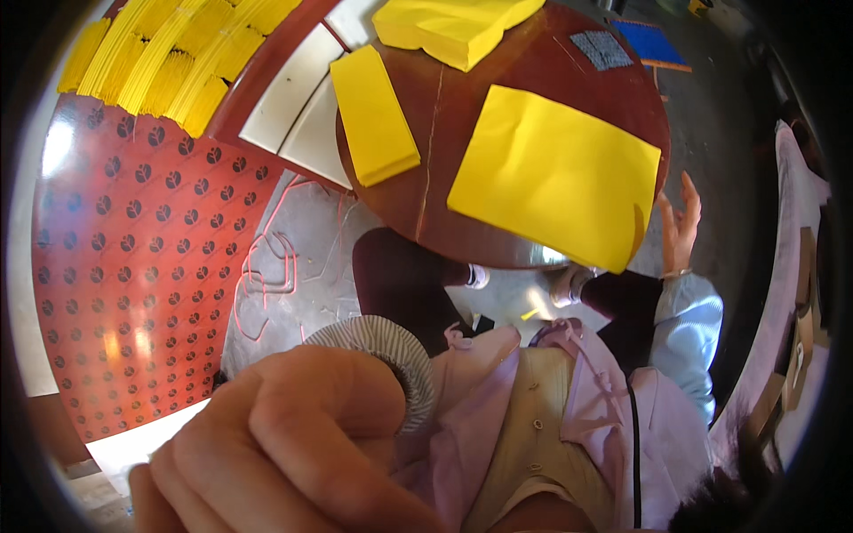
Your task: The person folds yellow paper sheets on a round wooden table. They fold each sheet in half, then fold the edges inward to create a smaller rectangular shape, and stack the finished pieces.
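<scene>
My left hand (293, 426) is raised large and close in the lower left, its fingers curled. The fingertips and anything in them are hidden. A striped cuff circles that wrist. My right hand (681, 226) is beside the right edge of a round brown table (426, 209), fingers apart and holding nothing. Nearest to it, a large yellow paper sheet (555, 178) lies flat, one corner at the table's rim. A narrower yellow folded paper stack (375, 115) rests to its left. Farther back sits a thicker yellow paper bundle (458, 31).
At left is a red board (133, 258) printed with dark marks. Rows of yellow paper bundles (169, 53) lie at its far end. White panels (289, 98) adjoin the table. A grey patterned cloth (601, 51) lies at the back. Pink cord (271, 266) trails on the floor.
</scene>
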`<move>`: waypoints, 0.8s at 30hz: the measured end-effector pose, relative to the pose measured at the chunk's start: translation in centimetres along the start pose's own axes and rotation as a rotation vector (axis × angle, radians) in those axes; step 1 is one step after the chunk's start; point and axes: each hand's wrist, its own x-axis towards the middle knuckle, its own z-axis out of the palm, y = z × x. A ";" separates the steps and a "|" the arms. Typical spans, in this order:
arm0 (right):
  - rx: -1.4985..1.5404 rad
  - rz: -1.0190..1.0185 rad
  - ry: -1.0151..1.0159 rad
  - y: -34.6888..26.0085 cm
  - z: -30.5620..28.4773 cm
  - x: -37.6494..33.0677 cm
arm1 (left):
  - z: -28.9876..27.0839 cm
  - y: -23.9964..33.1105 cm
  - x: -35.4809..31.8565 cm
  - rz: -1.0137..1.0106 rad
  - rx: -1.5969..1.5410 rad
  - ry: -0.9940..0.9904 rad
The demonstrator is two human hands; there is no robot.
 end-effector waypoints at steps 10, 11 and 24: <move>0.652 0.448 -0.123 -1.7 1.3 -9.8 | -0.5 -5.2 -10.3 -0.246 0.599 0.454; 0.626 0.445 -0.130 -1.8 1.6 -9.8 | -1.6 -7.7 -12.5 -0.474 0.573 0.439; 0.857 0.595 -0.072 -2.0 2.4 -11.9 | -6.3 -25.1 -24.0 -0.628 1.390 -0.296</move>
